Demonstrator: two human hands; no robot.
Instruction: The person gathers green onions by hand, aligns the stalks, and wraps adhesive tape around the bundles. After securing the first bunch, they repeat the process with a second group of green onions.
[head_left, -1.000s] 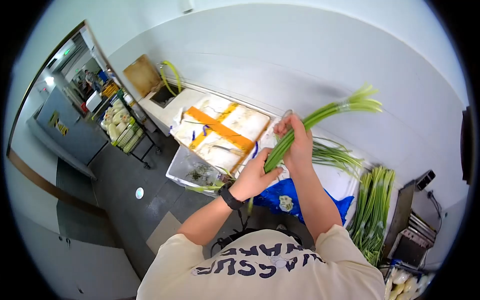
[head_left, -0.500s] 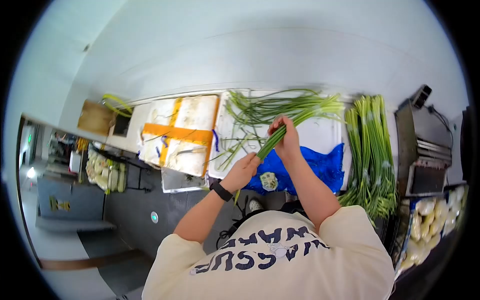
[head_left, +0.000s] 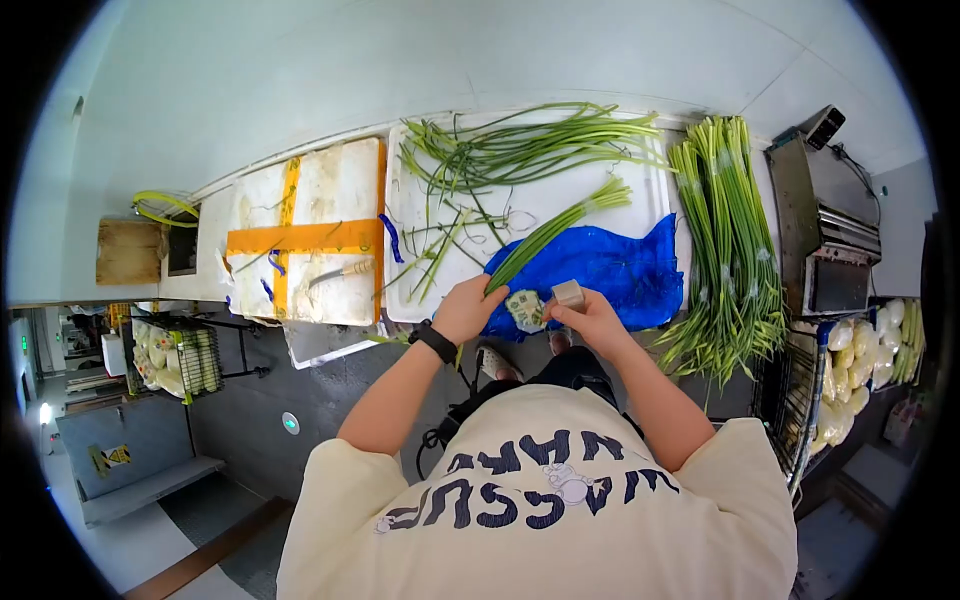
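Taking twelve o'clock as the wall side and the held bunch as the dial's centre, the work looks partly done. The left hand [head_left: 465, 309] has its fingers wrapped around the lower end of a slim bunch of green stalks [head_left: 548, 236], whose pale tips point to about two o'clock over a blue plastic sheet [head_left: 610, 270]. Something clear and shiny circles it near those tips, seemingly a band. The right hand [head_left: 594, 322], at about five o'clock, has its fingers pinched on a small tan block or roll [head_left: 568, 294], apart from the stalks and beside a whitish patterned disc [head_left: 525, 310]. At three o'clock on the counter [head_left: 212, 232], a thick pile of stalks [head_left: 728, 240] shows clear bands at several places, so those bunches appear finished. At twelve, loose stalks [head_left: 530, 145] lie spread on a white board [head_left: 640, 215], apparently unbound and left to handle; short scraps [head_left: 440, 250] lie towards nine.
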